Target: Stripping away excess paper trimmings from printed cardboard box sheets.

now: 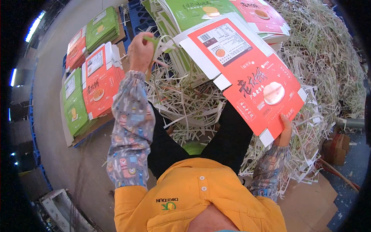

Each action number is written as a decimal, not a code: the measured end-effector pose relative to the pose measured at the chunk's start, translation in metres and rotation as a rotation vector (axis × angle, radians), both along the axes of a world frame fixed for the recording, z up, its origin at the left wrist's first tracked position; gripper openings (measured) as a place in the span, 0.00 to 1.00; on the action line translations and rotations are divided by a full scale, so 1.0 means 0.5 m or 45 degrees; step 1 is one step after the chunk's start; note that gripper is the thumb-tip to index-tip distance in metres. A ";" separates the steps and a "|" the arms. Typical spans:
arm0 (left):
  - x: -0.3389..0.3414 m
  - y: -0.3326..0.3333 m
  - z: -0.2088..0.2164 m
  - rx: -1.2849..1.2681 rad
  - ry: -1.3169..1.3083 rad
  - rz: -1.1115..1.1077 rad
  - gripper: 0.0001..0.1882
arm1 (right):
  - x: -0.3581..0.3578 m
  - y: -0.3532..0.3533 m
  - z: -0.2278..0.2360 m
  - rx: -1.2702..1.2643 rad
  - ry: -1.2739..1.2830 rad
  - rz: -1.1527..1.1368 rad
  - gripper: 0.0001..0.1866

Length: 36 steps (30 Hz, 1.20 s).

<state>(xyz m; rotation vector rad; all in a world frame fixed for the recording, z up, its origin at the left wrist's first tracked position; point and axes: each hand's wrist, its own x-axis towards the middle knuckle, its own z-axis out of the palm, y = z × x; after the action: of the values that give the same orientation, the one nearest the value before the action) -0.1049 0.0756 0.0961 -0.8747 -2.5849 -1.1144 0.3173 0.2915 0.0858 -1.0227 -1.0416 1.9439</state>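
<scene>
My right hand (285,131) grips the lower edge of a flat red carton blank (257,87), which has white flaps and a round biscuit picture. The blank slants up and away, its far end over a stack of green carton blanks (193,13). Up at the left, my left hand (141,52) is closed on green and white paper offcut strips (164,45) near the blank's far left corner. Some of its fingers are turned out of sight. Both forearms wear patterned sleeve covers.
Piles of green blanks (75,98) and red blanks (101,83) lie on a pallet at the left. Shredded paper strips (324,50) heap up on the right and between my knees. Another red blank (262,15) rests at the back. Flattened cardboard (309,203) covers floor at lower right.
</scene>
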 end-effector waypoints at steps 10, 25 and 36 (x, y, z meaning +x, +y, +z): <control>-0.056 0.093 -0.225 -0.224 0.142 -0.292 0.29 | 0.010 -0.006 -0.016 0.030 -0.004 0.033 0.23; -0.269 0.162 0.167 -0.387 1.101 0.317 0.06 | 0.117 -0.011 -0.015 -0.037 0.038 0.076 0.33; -0.151 0.105 0.052 -0.176 1.071 -0.458 0.20 | 0.029 -0.085 -0.081 -0.168 0.169 -0.033 0.25</control>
<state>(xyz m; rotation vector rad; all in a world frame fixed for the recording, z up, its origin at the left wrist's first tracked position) -0.1801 0.1284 0.1219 -1.4848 -1.8488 -0.4531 0.3318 0.2487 0.0451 -0.9582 -0.8317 2.0513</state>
